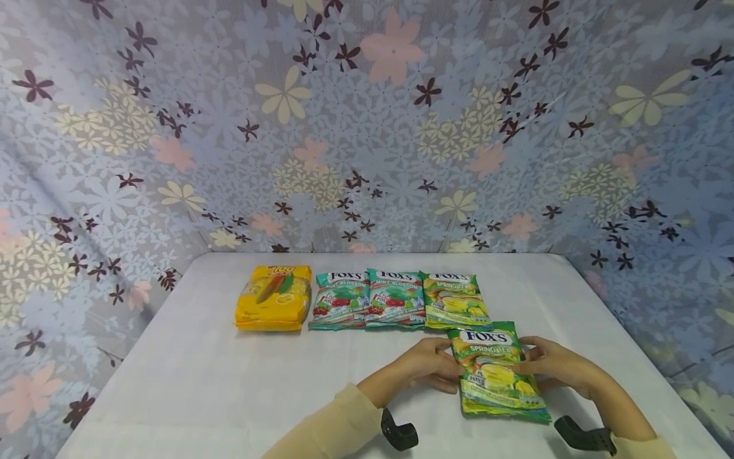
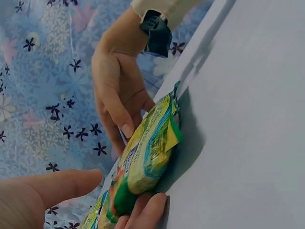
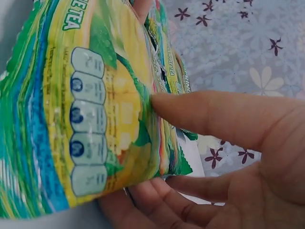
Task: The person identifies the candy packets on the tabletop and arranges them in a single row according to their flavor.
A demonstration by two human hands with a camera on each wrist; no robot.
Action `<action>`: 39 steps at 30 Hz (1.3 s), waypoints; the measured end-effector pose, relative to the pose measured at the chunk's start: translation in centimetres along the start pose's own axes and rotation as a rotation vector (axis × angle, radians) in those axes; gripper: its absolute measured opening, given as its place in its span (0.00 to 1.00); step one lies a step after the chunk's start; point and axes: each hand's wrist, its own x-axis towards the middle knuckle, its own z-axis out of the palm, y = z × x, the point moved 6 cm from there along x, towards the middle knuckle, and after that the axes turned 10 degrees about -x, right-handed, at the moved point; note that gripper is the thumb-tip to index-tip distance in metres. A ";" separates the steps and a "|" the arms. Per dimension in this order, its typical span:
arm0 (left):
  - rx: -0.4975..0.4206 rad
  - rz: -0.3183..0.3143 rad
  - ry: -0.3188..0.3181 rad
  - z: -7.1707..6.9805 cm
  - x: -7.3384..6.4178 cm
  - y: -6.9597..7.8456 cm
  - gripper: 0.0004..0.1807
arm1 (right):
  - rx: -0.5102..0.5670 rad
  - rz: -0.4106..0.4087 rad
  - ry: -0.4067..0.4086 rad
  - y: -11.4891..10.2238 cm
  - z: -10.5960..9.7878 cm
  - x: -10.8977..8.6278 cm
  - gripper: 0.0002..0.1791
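Note:
A green and yellow Fox's Spring Tea candy bag is between the two hands, its printed face up and its lower edge toward me. My right hand grips its right side; in the right wrist view the thumb presses the face while the fingers are at the underside. On the other side my left hand touches the edge. Its fingertips rest against the bag in the left wrist view, and its straight thumb stands apart from it.
Behind stands a row: a yellow candy bag, two teal Mint Blossom bags and another Spring Tea bag, close beyond the handled one. They are on a white table backed by flowered cloth.

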 end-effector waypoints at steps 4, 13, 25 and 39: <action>0.020 0.022 0.008 0.3 -0.3 -0.3 0.38 | 0.018 -0.020 -0.017 0.4 0.3 -0.5 0.48; 0.086 0.067 0.076 0.6 -1.1 -1.0 0.39 | 0.072 -0.041 -0.035 0.7 1.1 -2.1 0.48; 0.139 0.088 0.069 0.4 -2.4 -1.2 0.36 | 0.125 -0.113 -0.143 0.3 3.0 -3.7 0.51; 0.317 0.210 0.160 -3.6 -4.1 0.9 0.39 | 0.108 -0.197 -0.048 -3.7 6.0 -2.0 0.61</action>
